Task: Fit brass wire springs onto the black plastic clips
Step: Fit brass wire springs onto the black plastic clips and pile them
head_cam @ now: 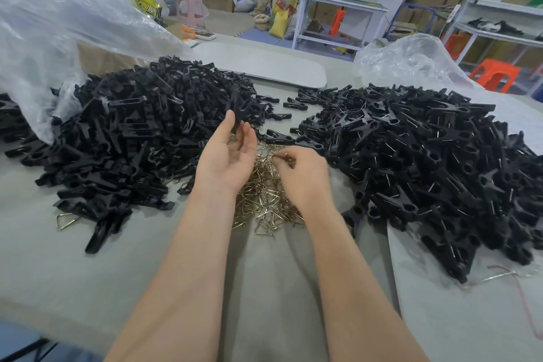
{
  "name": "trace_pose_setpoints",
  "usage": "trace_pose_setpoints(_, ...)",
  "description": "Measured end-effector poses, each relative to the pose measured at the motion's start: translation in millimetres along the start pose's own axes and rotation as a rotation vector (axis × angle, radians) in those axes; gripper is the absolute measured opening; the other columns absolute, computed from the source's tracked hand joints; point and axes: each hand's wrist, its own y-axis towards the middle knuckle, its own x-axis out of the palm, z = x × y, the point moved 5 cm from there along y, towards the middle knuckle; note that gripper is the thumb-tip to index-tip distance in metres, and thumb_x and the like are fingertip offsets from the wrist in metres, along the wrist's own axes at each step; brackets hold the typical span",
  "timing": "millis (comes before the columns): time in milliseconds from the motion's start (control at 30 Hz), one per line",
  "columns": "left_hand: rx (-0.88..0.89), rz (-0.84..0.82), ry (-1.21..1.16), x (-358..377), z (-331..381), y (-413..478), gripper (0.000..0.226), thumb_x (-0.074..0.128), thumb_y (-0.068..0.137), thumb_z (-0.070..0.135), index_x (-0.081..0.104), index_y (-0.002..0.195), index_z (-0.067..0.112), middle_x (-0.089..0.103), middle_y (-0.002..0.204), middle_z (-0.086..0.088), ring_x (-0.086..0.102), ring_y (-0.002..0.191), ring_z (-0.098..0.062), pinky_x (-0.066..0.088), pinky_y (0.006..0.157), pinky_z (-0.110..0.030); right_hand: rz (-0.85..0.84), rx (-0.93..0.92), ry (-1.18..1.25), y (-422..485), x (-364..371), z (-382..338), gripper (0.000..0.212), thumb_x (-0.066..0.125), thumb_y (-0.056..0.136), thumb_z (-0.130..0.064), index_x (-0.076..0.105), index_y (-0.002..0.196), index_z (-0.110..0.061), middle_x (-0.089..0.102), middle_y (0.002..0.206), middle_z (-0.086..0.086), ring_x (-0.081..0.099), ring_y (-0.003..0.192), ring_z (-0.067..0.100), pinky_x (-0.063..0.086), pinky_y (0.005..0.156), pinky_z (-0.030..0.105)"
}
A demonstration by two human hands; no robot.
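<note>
A heap of loose black plastic clip halves covers the left of the table. On the right lies a heap of assembled black clips with wire showing in them. Between the heaps sits a small pile of brass wire springs. My left hand, palm up, pinches a black clip piece between thumb and fingertips above the springs. My right hand rests on the spring pile, its fingertips pinching a brass spring.
A clear plastic bag spills over the left heap; another crumpled bag lies behind the right heap. A stray spring lies at front left. A grey board sits at the back. Shelves, cartons and stools stand beyond the table.
</note>
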Motion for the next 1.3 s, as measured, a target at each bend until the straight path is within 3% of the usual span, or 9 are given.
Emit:
trace_pose_setpoints(233,-0.076,-0.028,-0.081,1.9,-3.6,-0.9,0.02,0.065,0.086,0.007,0.058,0.103,0.0,0.061,0.086,-0.014,0.065,0.081,-0.019,0.057,0.082,-0.032,0.046,0.086,0.272,8.4,-15.1,14.1,0.013,0.061,0.091,-0.022,0.073,0.097,-0.02,0.062,0.073,-0.018,0.056,0.07,0.001,0.042,0.066,0.018)
trace_pose_setpoints(400,-0.096,-0.024,0.091,0.9,-8.6,-3.1,0.011,0.063,0.088,0.012,0.062,0.095,0.004,0.062,0.084,-0.007,0.054,0.076,-0.012,0.047,0.075,-0.022,0.019,0.112,0.409,7.4,-12.6,13.0,0.02,0.062,0.089,-0.011,0.068,0.107,-0.017,0.07,0.094,0.002,0.064,0.084,0.014,0.053,0.084,0.03)
trace_pose_setpoints(600,-0.009,-0.039,0.261,5.7,-7.6,-2.1,0.007,0.057,0.09,0.0,0.061,0.096,-0.002,0.063,0.09,-0.01,0.063,0.086,-0.014,0.054,0.083,-0.023,0.001,0.178,0.617,6.3,-12.8,15.7,0.013,0.052,0.093,-0.002,0.064,0.099,-0.004,0.069,0.074,0.003,0.068,0.062,0.007,0.057,0.065,0.02)
trace_pose_setpoints(667,0.072,-0.054,0.402,7.9,-7.9,-2.4,0.02,0.057,0.09,-0.003,0.057,0.109,-0.004,0.064,0.097,-0.011,0.064,0.094,-0.016,0.054,0.087,-0.024,0.018,0.208,0.667,5.7,-14.7,16.6,0.009,0.049,0.096,-0.005,0.057,0.094,-0.01,0.07,0.079,0.006,0.07,0.066,0.009,0.057,0.063,0.02)
trace_pose_setpoints(733,0.251,-0.032,0.786,8.9,-4.5,-2.8,0.026,0.062,0.088,0.002,0.058,0.114,0.004,0.064,0.1,-0.005,0.062,0.097,-0.014,0.051,0.09,-0.023,0.054,0.217,0.646,6.5,-18.1,19.1,0.009,0.048,0.098,-0.009,0.053,0.092,-0.014,0.071,0.085,0.005,0.071,0.073,0.01,0.057,0.068,0.023)
trace_pose_setpoints(867,0.592,-0.057,1.437,19.2,-6.3,-10.8,0.019,0.068,0.086,0.019,0.056,0.092,0.031,0.057,0.091,0.017,0.052,0.08,0.003,0.038,0.063,-0.001,0.224,0.222,0.651,8.0,-32.0,25.7,0.004,0.054,0.094,-0.009,0.057,0.096,-0.01,0.064,0.086,0.004,0.064,0.068,0.007,0.054,0.066,0.019)
trace_pose_setpoints(967,0.668,-0.113,1.58,20.2,-11.7,-9.8,0.027,0.067,0.086,0.016,0.049,0.083,0.036,0.059,0.09,0.015,0.053,0.081,0.002,0.038,0.065,-0.004,0.25,0.266,0.934,7.4,-36.7,28.8,0.017,0.056,0.093,-0.001,0.059,0.108,-0.004,0.064,0.087,0.007,0.066,0.065,0.005,0.053,0.065,0.016)
trace_pose_setpoints(1067,0.718,-0.121,1.746,19.1,-16.4,-8.9,0.022,0.065,0.087,0.013,0.05,0.092,0.028,0.057,0.099,0.008,0.052,0.088,-0.007,0.035,0.074,-0.016,0.233,0.311,1.065,7.0,-40.2,30.7,0.012,0.059,0.09,0.001,0.065,0.099,-0.003,0.066,0.087,0.01,0.067,0.071,0.009,0.054,0.066,0.016)
trace_pose_setpoints(1300,0.813,-0.218,1.878,23.5,-22.9,-10.7,0.018,0.064,0.086,0.012,0.056,0.099,0.022,0.048,0.09,0.015,0.047,0.085,-0.007,0.031,0.073,-0.016,0.244,0.285,0.794,6.2,-40.4,30.6,0.009,0.07,0.084,-0.013,0.068,0.078,-0.019,0.07,0.075,-0.002,0.064,0.067,0.003,0.053,0.071,0.018)
